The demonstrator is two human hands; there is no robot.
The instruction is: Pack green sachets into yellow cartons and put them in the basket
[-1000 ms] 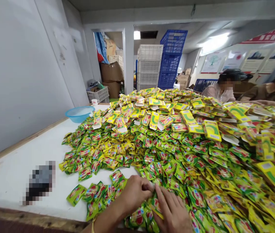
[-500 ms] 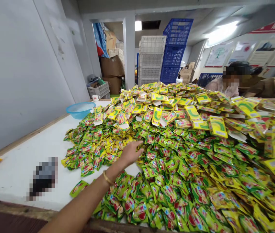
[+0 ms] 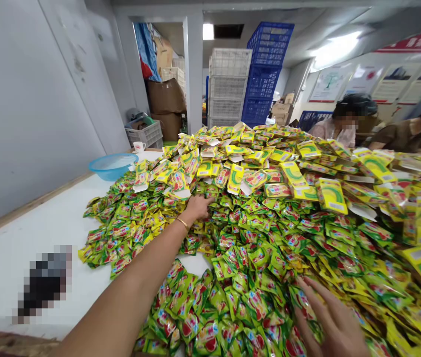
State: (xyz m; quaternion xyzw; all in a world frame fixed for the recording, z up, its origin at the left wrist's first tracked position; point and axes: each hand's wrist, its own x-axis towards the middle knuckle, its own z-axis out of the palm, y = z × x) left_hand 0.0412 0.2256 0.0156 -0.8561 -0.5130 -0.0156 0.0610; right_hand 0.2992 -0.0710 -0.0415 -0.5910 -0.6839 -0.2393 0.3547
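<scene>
Right at the foot of the boxes point(image 3: 235, 179), the left hand point(image 3: 197, 207) is down at the packets point(image 3: 257, 303), arm stretched way out, index finger pointing off to the right. Can't tell if it's pinching one, tbh, since most of the fingertips are hidden. Packets lie under it and all round, no shared long axis, just every which way. The right hand point(image 3: 339, 327) is lower down at near right, fingers spread over more packets, so the left is clearly nearer the boxes, which lie just beyond it.
</scene>
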